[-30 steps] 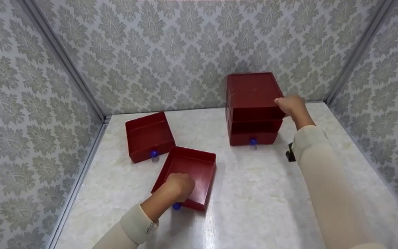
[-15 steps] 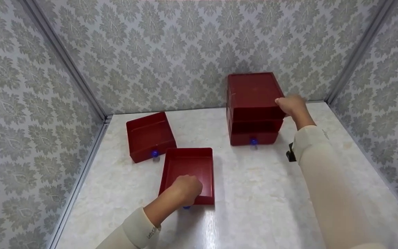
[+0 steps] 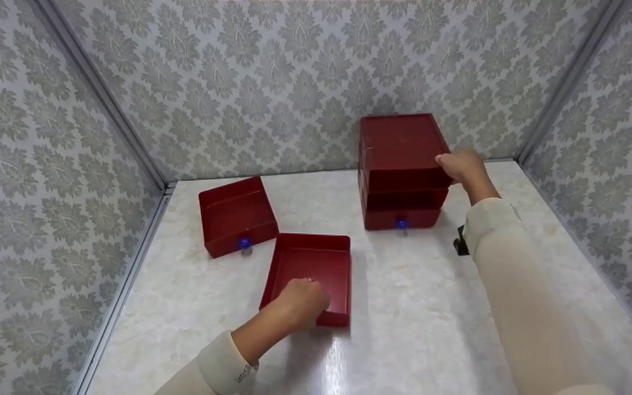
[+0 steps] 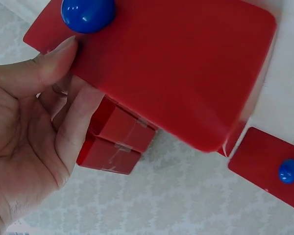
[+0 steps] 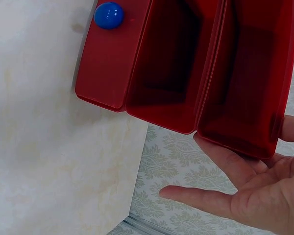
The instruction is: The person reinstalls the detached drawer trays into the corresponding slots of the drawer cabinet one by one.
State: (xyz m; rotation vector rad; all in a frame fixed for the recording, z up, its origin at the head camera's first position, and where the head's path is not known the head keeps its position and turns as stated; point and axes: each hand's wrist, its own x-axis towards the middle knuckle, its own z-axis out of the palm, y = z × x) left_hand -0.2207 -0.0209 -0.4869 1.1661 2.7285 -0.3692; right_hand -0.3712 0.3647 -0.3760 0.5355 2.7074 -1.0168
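My left hand pinches the front wall of a red drawer, thumb on the outer face and fingers over the rim. In the left wrist view that drawer's front fills the upper middle, its blue knob beside the thumb. My right hand grips the top right front corner of a red cabinet, thumb on top and some fingers along its side. The right wrist view shows the two upper slots without drawers, while the bottom slot holds a drawer with a blue knob.
A second loose red drawer with a blue knob lies at the back left, close to the held drawer's far corner. The cabinet stands near the patterned back wall on a pale marbled table. Patterned side walls enclose the table.
The drawer in my left hand has swung from slanted to nearly straight and shifted right, its knob now hidden in the head view. My right hand and the cabinet have stayed put.
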